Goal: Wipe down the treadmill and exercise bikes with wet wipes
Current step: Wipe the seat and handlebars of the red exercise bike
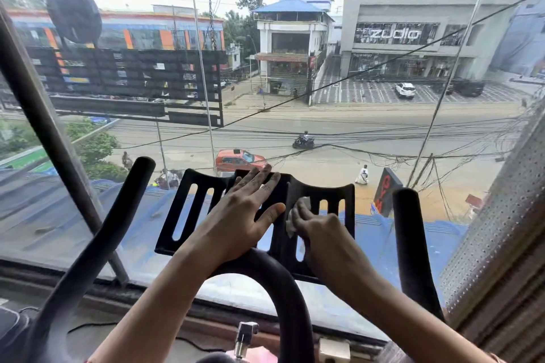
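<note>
The person leans over the front of a bike (283, 286), seen from above the handlebars. A black slotted tray (203, 177) sits on top of the curved middle bar, and both hands are on it.

The left hand (241, 215) lies flat on the middle of the tray, palm down. Its fingers are straight and spread, the fingertips reach the tray's far edge, and the thumb points towards the other hand. It holds nothing.

The right hand (318, 234) is just beside it, on the right half of the tray. Its fingers are curled over a white wipe (290, 225) and press it against the black surface. The wipe is crumpled: bits of it show past the fingertips and along the thumb side of the hand, and a pale part shows at one of the slots lower down. The two hands are near each other but apart.

Two padded horns rise on either side of the tray. The left horn (97, 244) sweeps up from the lower left and the right horn (410, 233) stands almost upright. A metal knob (246, 333) shows at the bottom, inside the curve of the bar, with something pink (261, 356) beside it.

The bike faces a big window (383, 244). Through the glass a street lies below, with a red car (239, 160), a motorbike (303, 141) and a white car (405, 89) parked before a grey shop
</note>
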`<state>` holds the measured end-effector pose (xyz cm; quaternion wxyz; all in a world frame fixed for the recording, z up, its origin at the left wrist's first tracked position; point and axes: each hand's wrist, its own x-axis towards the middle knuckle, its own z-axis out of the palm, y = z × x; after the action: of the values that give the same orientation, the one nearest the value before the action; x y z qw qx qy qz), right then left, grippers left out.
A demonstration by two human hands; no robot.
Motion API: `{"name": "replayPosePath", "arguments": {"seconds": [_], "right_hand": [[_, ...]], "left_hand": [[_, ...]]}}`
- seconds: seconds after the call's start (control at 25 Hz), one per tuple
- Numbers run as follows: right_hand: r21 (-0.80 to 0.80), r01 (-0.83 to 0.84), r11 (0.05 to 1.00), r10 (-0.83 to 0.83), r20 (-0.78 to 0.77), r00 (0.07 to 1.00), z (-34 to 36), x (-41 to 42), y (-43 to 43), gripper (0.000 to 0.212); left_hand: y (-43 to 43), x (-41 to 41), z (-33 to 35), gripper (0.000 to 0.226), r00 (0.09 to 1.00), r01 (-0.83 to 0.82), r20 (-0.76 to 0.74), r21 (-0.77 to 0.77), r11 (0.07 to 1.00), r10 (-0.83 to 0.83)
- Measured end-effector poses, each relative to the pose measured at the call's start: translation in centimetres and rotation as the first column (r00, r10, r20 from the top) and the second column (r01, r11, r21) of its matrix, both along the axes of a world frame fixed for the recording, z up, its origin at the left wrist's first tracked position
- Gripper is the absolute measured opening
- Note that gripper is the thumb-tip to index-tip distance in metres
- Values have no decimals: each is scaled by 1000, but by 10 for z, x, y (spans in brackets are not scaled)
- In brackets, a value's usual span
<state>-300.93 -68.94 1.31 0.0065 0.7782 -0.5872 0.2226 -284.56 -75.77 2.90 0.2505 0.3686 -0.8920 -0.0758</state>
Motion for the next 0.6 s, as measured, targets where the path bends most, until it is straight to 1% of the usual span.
{"name": "replayPosePath", "arguments": {"seconds": [0.08,0.12,0.2,0.24,0.28,0.32,0.36,0.4,0.44,0.48,0.52,0.56,0.6], "right_hand": [[47,-85,995,83,43,996,-5,-3,19,39],[95,-110,989,107,32,994,-3,-8,25,36],[267,-142,953,156,-31,987,12,-16,30,29],[338,-176,925,199,-35,979,20,-20,27,23],[410,-205,889,222,7,975,30,-25,23,21],[459,-244,855,222,101,970,42,-28,19,24],[456,-292,841,195,247,949,51,-30,16,28],[392,-329,859,162,401,902,60,-30,12,29],[290,-330,899,137,528,838,67,-30,8,28],[165,-297,940,141,606,783,73,-26,3,25],[42,-243,969,167,617,769,78,-18,-3,21],[-79,-184,980,195,576,794,82,-8,-10,20],[-204,-126,971,212,487,847,84,5,-18,22]], "left_hand": [[-1,1,-1,87,1000,1,11,-9,1000,0],[-1,1,-2,85,1000,-1,14,-17,1000,1],[-2,0,-1,80,1000,-6,23,-23,1000,6],[-1,0,0,81,1000,-1,20,-26,1000,2],[0,1,1,82,1000,14,12,-27,1000,-13],[2,3,2,83,999,38,5,-22,999,-38],[2,7,3,81,998,63,0,-18,998,-63],[1,13,4,76,997,75,-10,-26,997,-75],[-1,20,5,71,997,60,-35,-47,997,-62],[-3,28,6,65,997,12,-71,-66,998,-16],[-6,36,7,60,994,-50,-100,-61,997,44],[-9,43,7,56,990,-101,-107,-37,994,96],[-12,47,6,54,988,-126,-91,2,992,126]]}}
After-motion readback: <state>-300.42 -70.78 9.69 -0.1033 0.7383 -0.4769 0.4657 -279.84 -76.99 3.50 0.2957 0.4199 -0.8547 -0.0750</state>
